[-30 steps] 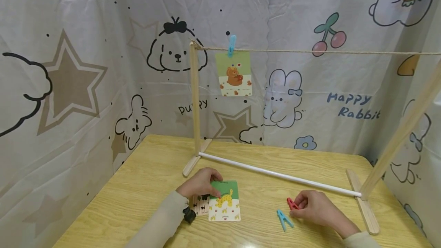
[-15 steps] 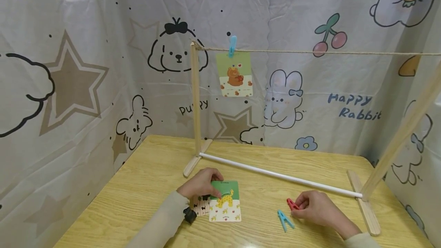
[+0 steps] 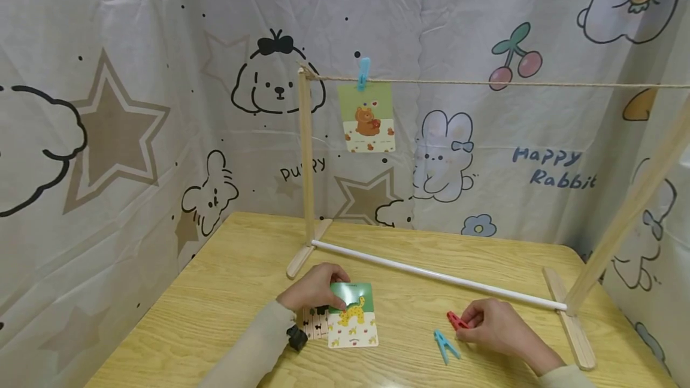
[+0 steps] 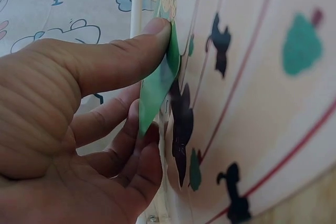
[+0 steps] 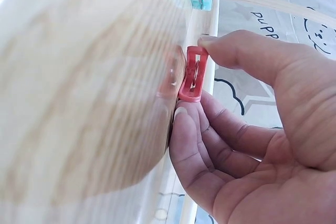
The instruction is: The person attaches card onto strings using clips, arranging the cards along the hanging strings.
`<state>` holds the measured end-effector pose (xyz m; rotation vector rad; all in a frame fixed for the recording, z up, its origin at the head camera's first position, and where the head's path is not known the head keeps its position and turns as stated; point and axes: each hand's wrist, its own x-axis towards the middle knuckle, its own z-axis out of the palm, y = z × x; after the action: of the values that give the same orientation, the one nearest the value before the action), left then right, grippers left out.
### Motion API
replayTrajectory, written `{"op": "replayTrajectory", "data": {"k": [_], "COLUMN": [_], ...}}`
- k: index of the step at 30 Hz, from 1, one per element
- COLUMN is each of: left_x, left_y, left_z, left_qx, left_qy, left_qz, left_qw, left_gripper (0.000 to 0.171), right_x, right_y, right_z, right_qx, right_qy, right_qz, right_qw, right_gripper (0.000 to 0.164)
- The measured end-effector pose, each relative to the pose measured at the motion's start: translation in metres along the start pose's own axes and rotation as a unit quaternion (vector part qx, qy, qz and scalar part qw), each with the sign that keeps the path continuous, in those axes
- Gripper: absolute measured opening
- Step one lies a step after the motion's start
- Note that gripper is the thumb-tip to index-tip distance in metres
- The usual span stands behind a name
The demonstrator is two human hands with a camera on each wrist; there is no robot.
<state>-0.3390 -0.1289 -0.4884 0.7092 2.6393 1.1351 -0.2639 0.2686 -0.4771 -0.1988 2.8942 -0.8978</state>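
We see the left hand [image 3: 314,288] curled at the top left of the leopard card [image 3: 353,333], its thumb over the green part and its fingers behind, so the corner is pinched between them. The right hand [image 3: 496,328] has its thumb and fingertips closed on the ends of the red clothespin [image 3: 457,320], low over the table [image 3: 404,328]; a blue clothespin [image 3: 446,346] lies just beside it. Under the leopard card we make out only a strip of the pink card [image 3: 317,327] from the head; the left wrist camera shows more, cut off at the right edge. There the gripped card appears nearly edge-on, and we cannot see every left fingertip. Glare washes over the green part, and the card's lettering is too small for us to read. The right post [image 3: 628,220] leaves the head view before its top.
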Motion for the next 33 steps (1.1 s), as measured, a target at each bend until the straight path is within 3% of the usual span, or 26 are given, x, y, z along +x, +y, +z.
{"op": "replayTrajectory", "data": {"k": [14,33], "left_x": [-0.0001,0.0000], "left_y": [0.0003,0.0006], "left_z": [-0.0023,-0.0047], "left_qx": [-0.006,-0.030], "left_qy": [-0.001,0.012], "left_qz": [0.018,0.004], "left_qw": [0.9998,0.9995], "left_gripper": [0.050,0.038], "right_x": [0.0015,0.0016], "right_y": [0.0037,0.0050], "right_z": [-0.0008,-0.0008], "right_qx": [0.009,0.013], "right_qy": [-0.003,0.005], "right_qz": [-0.027,-0.044], "right_qw": [1.000,0.999], "right_gripper": [0.021,0.022]}}
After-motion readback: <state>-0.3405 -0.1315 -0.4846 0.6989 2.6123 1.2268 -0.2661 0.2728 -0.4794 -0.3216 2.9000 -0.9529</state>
